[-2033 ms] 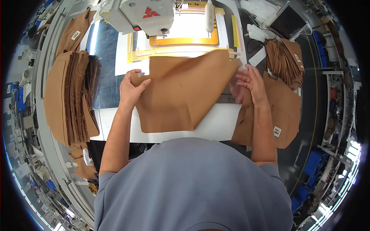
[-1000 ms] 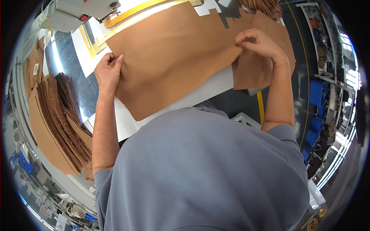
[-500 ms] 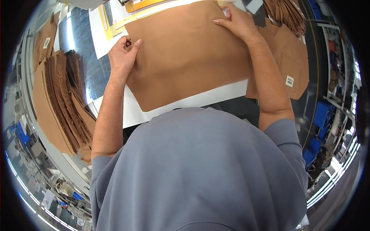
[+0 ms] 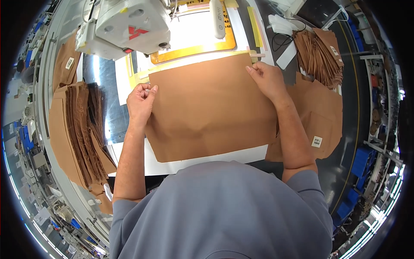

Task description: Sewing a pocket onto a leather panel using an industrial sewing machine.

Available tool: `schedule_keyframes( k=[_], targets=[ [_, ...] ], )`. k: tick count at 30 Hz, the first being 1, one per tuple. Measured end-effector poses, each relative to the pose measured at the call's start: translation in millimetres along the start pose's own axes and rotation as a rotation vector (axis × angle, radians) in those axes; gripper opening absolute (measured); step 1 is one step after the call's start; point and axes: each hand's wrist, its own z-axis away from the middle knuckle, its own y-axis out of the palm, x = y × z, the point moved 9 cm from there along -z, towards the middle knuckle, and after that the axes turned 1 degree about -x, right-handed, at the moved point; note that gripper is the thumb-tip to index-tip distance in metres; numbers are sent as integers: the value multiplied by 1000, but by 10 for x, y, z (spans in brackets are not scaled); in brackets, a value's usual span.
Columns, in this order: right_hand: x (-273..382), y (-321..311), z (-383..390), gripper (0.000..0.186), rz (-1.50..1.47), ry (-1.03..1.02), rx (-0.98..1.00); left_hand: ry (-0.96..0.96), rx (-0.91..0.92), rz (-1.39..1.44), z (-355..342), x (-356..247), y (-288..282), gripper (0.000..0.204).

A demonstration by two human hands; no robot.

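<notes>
A flat brown fabric panel (image 4: pixel 211 108) stretches between both hands, over a white sheet (image 4: pixel 254 154). My left hand (image 4: pixel 141 101) is closed in a pinch at the panel's upper left edge, its thumb on top. At the upper right corner, my right hand (image 4: pixel 268 80) pinches the panel with its thumb over the edge and its other fingers partly hidden. The panel's far edge runs along yellow tape just below an orange-rimmed frame (image 4: pixel 194 55).
A white machine head (image 4: pixel 129 30) overhangs at the upper left. Stacked brown pieces (image 4: pixel 75 129) lie on the left; a fanned brown pile (image 4: pixel 319 60) and larger brown pieces (image 4: pixel 330 125) lie on the right. A white flat object (image 4: pixel 286 55) and dark cable sit near the pile.
The view has tilted up, bringing in the machine head and more of the orange-rimmed frame. Both hands keep hold of the panel; my right thumb has drawn in toward the other fingers.
</notes>
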Motion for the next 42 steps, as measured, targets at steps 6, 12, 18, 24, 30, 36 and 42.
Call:
schedule_keyframes(
  k=[6, 12, 18, 24, 30, 36, 42],
  targets=[
    [125, -75, -266, 28, 33, -126, -117, -16, -47, 22, -258, 7, 23, 17],
    [128, -57, -506, 21, 71, -68, -30, -77, 9, -293, -418, -200, 62, 20],
    [177, -40, -569, 17, 50, -39, -15, -75, 14, -276, -503, -28, -1, 19],
    [16, -33, -894, 16, 43, 10, -41, 62, -45, -414, -797, -369, 95, 12],
    [32, -37, -979, 18, 17, 10, -7, 34, -28, -399, -885, -224, -23, 14],
    [152, -32, -794, 25, 19, 3, 154, 156, 92, -561, -790, -471, 56, 18],
    [105, -17, -349, 26, 42, -43, 168, 38, 195, -396, -370, -292, -22, 19]
  ],
)
